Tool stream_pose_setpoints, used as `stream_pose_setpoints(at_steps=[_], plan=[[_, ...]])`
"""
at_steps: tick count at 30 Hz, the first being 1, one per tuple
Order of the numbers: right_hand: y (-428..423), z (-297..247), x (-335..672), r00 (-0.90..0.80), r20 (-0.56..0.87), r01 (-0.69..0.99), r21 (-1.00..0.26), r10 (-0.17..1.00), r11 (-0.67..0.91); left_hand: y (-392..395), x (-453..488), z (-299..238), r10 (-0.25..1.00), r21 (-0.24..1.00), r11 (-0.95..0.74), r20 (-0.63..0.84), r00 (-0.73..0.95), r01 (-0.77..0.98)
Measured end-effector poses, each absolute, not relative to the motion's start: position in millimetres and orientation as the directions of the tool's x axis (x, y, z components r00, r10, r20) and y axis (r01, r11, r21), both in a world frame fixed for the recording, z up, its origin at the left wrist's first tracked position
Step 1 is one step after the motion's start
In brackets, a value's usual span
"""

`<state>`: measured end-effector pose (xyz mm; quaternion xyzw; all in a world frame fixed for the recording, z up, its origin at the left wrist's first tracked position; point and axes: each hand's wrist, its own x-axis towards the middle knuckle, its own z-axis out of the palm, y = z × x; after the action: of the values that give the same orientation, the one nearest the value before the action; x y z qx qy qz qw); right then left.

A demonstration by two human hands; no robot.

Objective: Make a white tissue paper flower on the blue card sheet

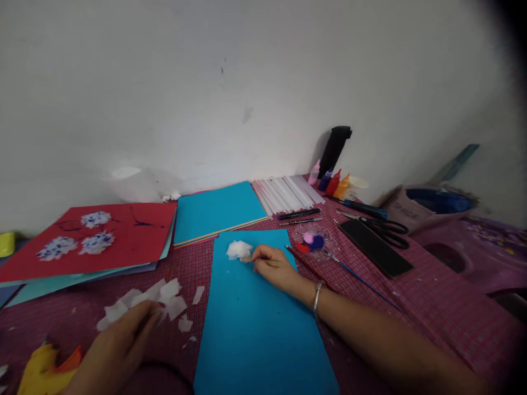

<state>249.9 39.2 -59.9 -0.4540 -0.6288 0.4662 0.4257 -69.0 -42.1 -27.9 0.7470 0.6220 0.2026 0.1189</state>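
Two hands are at work. One white tuft (239,249) lies on one blue sheet (255,323), and the right hand (275,269) rests on that sheet with its fingers (258,254) curled close together, the tips touching the tuft's right edge. I cannot tell whether they pinch it or only press it. One bangle (317,297) circles that wrist.

The left hand (117,348) lies with its fingers (145,317) loosely stretched, gripping nothing, the tips on a heap of about a dozen white scraps (168,293), which spread beyond and right of them.

Beyond the left fingers lies one red sheet (123,241) bearing three white-and-blue blots (95,219).

Just right of the right fingers sits one palette (315,241) with three dabs of paint, and one brush (358,278) slants away from it. Beyond the right fingers lie two pens (299,214), then a fan of white strips (286,192), too many to count. Further right of the strips stand four bottles (333,184): pink, blue, red, orange. One pair of scissors (385,226) lies well to the right of the fingers.
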Motion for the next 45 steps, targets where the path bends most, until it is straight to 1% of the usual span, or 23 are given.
stream_pose_setpoints(at_steps=[3, 4, 7, 10, 12, 14, 16, 21, 23, 25, 28, 30, 31, 33, 36, 38, 39, 41, 45], plan=[[41, -64, 251, -0.153, 0.135, 0.179, -0.97, 0.979, 0.162, -16, -29, 0, 0.972, 0.508, -0.227, 0.06, 0.229, 0.831], [41, -65, 251, -0.141, 0.136, 0.179, -0.971, 0.981, 0.161, -7, -14, 7, 0.966, 0.534, -0.222, 0.007, 0.258, 0.816], [42, -66, 251, -0.124, 0.135, 0.178, -0.972, 0.983, 0.156, 23, 25, 15, 0.929, 0.649, -0.219, -0.091, 0.36, 0.729], [43, -64, 251, -0.111, 0.152, 0.176, -0.97, 0.982, 0.17, 49, 50, 7, 0.865, 0.775, -0.124, -0.221, 0.45, 0.619], [43, -64, 252, -0.109, 0.169, 0.17, -0.968, 0.98, 0.186, 63, 59, -2, 0.816, 0.839, -0.114, -0.227, 0.532, 0.533], [44, -65, 252, -0.11, 0.171, 0.16, -0.969, 0.979, 0.187, 73, 63, -10, 0.793, 0.874, -0.153, -0.169, 0.585, 0.461], [44, -65, 252, -0.11, 0.163, 0.149, -0.973, 0.98, 0.179, 80, 63, -19, 0.812, 0.875, -0.173, -0.133, 0.568, 0.451], [44, -64, 252, -0.116, 0.147, 0.145, -0.976, 0.982, 0.163, 88, 58, -40, 0.889, 0.837, -0.15, -0.119, 0.442, 0.526], [43, -64, 252, -0.119, 0.145, 0.145, -0.976, 0.982, 0.161, 86, 54, -39, 0.896, 0.835, -0.156, -0.105, 0.43, 0.528], [43, -63, 252, -0.118, 0.144, 0.139, -0.977, 0.982, 0.16, 81, 48, -30, 0.858, 0.856, -0.139, -0.146, 0.492, 0.497], [43, -62, 252, -0.122, 0.148, 0.131, -0.978, 0.981, 0.164, 72, 39, -13, 0.723, 0.903, -0.041, -0.269, 0.637, 0.428], [43, -62, 252, -0.127, 0.148, 0.14, -0.976, 0.981, 0.166, 71, 38, -10, 0.686, 0.908, -0.017, -0.294, 0.666, 0.418], [43, -63, 252, -0.128, 0.149, 0.144, -0.975, 0.981, 0.167, 72, 40, -12, 0.703, 0.904, -0.037, -0.28, 0.654, 0.427], [43, -64, 252, -0.123, 0.147, 0.152, -0.974, 0.981, 0.165, 77, 48, -23, 0.782, 0.877, -0.12, -0.206, 0.589, 0.465], [43, -66, 252, -0.118, 0.149, 0.161, -0.973, 0.982, 0.167, 86, 58, -41, 0.888, 0.794, -0.275, -0.006, 0.459, 0.542], [43, -65, 252, -0.12, 0.154, 0.164, -0.971, 0.981, 0.173, 88, 61, -47, 0.907, 0.75, -0.34, 0.102, 0.408, 0.568], [43, -64, 252, -0.123, 0.158, 0.164, -0.97, 0.98, 0.177, 89, 61, -48, 0.911, 0.742, -0.349, 0.127, 0.391, 0.573], [41, -61, 253, -0.126, 0.168, 0.166, -0.968, 0.978, 0.187, 88, 61, -47, 0.923, 0.752, -0.328, 0.126, 0.363, 0.572], [38, -55, 255, -0.122, 0.216, 0.17, -0.957, 0.969, 0.235, 86, 61, -47, 0.948, 0.785, -0.247, 0.073, 0.311, 0.569]])
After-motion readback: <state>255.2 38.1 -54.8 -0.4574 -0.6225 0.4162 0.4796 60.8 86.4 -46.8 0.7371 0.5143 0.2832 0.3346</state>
